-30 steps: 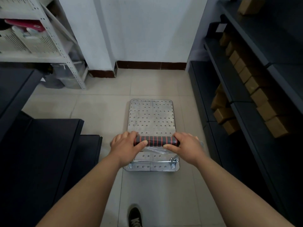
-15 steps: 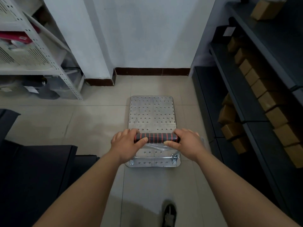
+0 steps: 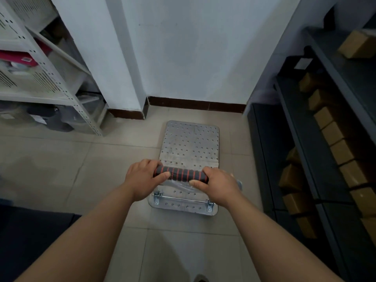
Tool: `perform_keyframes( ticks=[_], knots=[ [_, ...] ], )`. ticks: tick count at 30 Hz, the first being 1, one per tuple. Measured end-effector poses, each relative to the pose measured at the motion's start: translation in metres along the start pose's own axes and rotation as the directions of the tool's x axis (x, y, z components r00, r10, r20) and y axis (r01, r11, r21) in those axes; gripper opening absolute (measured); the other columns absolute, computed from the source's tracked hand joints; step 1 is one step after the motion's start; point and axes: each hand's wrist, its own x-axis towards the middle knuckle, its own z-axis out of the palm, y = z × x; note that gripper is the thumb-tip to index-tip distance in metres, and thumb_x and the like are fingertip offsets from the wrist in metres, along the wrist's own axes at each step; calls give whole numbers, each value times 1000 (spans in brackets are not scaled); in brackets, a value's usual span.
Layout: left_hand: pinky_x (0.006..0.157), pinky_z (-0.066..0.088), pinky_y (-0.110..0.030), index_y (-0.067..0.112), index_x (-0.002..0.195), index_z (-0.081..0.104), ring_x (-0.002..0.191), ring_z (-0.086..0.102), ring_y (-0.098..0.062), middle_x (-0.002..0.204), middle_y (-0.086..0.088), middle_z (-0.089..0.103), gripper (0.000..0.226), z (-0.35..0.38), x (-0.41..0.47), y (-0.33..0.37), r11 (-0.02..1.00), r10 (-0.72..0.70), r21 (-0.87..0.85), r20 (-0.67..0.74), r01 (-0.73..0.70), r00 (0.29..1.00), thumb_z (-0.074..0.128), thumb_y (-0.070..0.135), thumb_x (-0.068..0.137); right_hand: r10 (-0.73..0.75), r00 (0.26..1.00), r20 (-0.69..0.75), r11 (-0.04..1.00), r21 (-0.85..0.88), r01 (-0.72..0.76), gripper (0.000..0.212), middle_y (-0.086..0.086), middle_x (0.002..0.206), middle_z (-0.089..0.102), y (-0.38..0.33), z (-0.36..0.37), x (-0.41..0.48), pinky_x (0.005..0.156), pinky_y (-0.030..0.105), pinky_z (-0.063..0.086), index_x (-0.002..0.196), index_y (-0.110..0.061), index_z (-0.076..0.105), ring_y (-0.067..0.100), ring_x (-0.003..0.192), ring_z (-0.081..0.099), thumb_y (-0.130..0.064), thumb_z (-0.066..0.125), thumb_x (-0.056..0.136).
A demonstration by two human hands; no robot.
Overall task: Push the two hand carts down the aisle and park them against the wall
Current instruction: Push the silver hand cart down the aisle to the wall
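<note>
A hand cart with a perforated silver deck stands on the tiled floor in the aisle, its front edge a short way from the white wall with a dark red skirting. Its handle has a black grip with red rings. My left hand is closed on the handle's left end. My right hand is closed on its right end. Clear plastic wrap hangs under the grip. Only one cart is in view.
A white perforated metal rack with bins stands at the left. Dark shelving holding several cardboard boxes lines the right side. A dark unit sits at the lower left. A white pillar juts out left of the wall.
The cart and I have rolled forward down the aisle. The far wall and the white rack are closer, and the dark unit on the left has slid back out of view.
</note>
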Motion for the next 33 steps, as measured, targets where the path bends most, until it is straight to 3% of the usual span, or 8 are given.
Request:
perform_keyframes(
  ticks=[9, 18, 24, 29, 33],
  knots=[
    [103, 31, -41, 31, 114, 48, 113, 44, -27, 120, -3, 49, 42, -42, 92, -9, 998, 59, 9, 54, -60, 997, 42, 62, 86, 72, 997, -31, 997, 9, -72, 43, -6, 89, 58, -11, -26, 82, 79, 34, 35, 88, -28, 50, 17, 84, 53, -70, 47, 83],
    [103, 28, -40, 31, 117, 46, 116, 42, -28, 121, -4, 49, 43, -82, 170, -28, 989, 134, 43, 102, -138, 986, 41, 62, 87, 158, 986, -44, 986, 61, -155, 42, -6, 88, 59, -34, -42, 149, 84, 35, 40, 89, -27, 52, 16, 83, 54, -68, 49, 83],
    [100, 31, -39, 31, 116, 47, 112, 44, -26, 120, -4, 51, 41, -109, 214, -43, 983, 167, 61, 117, -175, 979, 42, 60, 88, 184, 982, -37, 981, 66, -181, 44, -4, 91, 60, -49, -48, 192, 79, 35, 41, 90, -28, 51, 18, 84, 55, -71, 47, 82],
    [101, 30, -38, 30, 118, 49, 110, 43, -22, 122, -2, 51, 39, -127, 245, -54, 981, 187, 44, 63, -190, 980, 46, 55, 89, 181, 983, -7, 981, 70, -180, 42, -5, 88, 56, -63, -54, 229, 82, 38, 39, 89, -26, 48, 19, 83, 52, -69, 46, 85],
    [101, 31, -40, 34, 115, 51, 103, 40, -16, 117, 2, 51, 58, -142, 275, -55, 981, 194, 3, 78, -195, 978, 35, 71, 74, 179, 984, -6, 979, 95, -178, 40, -5, 87, 55, -64, -64, 255, 81, 38, 39, 88, -26, 47, 20, 82, 52, -67, 45, 87]
  ],
)
